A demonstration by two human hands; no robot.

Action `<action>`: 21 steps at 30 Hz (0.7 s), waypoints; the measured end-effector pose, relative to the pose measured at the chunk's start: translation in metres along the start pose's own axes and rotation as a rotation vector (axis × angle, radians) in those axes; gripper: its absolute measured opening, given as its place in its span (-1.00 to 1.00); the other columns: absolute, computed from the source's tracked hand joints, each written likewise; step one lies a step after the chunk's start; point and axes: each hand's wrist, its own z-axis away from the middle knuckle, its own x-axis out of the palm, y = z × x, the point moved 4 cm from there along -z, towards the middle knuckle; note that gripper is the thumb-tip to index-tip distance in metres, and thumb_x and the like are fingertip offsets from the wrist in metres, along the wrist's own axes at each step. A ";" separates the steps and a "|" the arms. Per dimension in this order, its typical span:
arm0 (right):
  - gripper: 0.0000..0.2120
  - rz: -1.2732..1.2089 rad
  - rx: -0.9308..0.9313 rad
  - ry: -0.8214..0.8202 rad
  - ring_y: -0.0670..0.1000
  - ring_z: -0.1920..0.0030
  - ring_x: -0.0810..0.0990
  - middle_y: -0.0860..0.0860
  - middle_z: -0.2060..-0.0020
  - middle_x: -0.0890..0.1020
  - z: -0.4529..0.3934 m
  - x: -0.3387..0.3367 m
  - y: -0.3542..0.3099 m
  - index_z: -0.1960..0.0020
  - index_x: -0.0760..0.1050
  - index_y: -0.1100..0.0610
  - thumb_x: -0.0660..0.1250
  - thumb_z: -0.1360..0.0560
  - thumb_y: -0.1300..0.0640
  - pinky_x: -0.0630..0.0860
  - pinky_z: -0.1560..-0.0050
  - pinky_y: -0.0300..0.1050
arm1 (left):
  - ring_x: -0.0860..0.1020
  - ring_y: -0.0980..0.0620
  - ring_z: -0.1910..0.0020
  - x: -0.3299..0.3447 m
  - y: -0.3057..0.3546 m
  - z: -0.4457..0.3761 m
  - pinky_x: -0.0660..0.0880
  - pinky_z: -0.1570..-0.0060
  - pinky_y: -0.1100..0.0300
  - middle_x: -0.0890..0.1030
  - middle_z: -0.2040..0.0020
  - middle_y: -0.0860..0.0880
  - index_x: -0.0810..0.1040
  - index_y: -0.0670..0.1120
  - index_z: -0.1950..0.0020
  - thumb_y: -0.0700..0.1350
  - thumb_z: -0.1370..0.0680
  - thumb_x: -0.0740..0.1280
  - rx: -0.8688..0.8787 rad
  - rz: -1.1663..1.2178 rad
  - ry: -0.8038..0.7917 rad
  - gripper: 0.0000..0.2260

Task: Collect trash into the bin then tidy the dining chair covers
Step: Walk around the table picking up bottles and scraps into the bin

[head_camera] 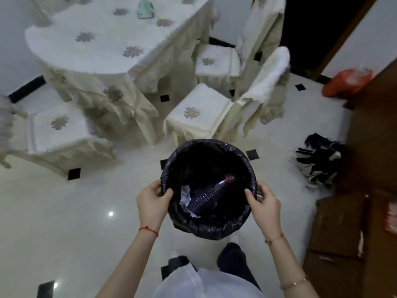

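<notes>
Head view, lower centre of frame: the bin [208, 190], lined with a black bag [223, 227], is gripped at its rim by the left hand [151, 202] and right hand [264, 204], both clamped on the liner edge, with a plastic bottle [209, 195] and crumpled paper [185, 197] inside. Recommended practice is to hold the rim level and set the bin down upright so nothing tips out. Glossy tiled floor [75, 211]; covered table [103, 37] upper left, nearest chair cover [266, 80] hanging rumpled at centre right.
</notes>
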 end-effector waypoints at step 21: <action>-0.70 0.050 0.149 0.357 -0.07 -0.07 0.59 -0.04 -0.04 0.64 -0.167 -0.336 0.104 -0.24 0.52 0.08 0.37 -0.51 0.15 0.47 0.12 -0.53 | 0.63 0.12 0.26 0.385 0.229 0.011 0.61 0.07 0.01 0.64 0.37 0.11 0.54 0.14 0.28 -0.15 -0.37 0.45 0.210 -0.036 -0.398 -0.81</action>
